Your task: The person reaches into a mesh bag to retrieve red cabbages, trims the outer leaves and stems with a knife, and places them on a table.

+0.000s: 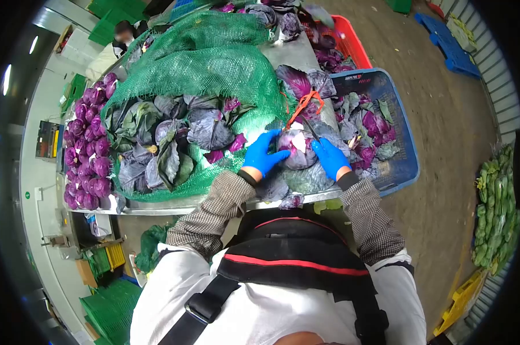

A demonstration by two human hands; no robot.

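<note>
Steadying appears to be provided by the left hand (262, 154), its grip spread against the cabbage (296, 154) near the tabletop's (294, 54) edge; a knife (311, 130) is held in the right hand (331, 158). Careful finger clearance is called for.

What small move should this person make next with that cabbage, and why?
Probably bring the knife to the red cabbage's pale patch: the right hand holds it close by, and the left hand rests against the cabbage, seemingly steadying it.
</note>
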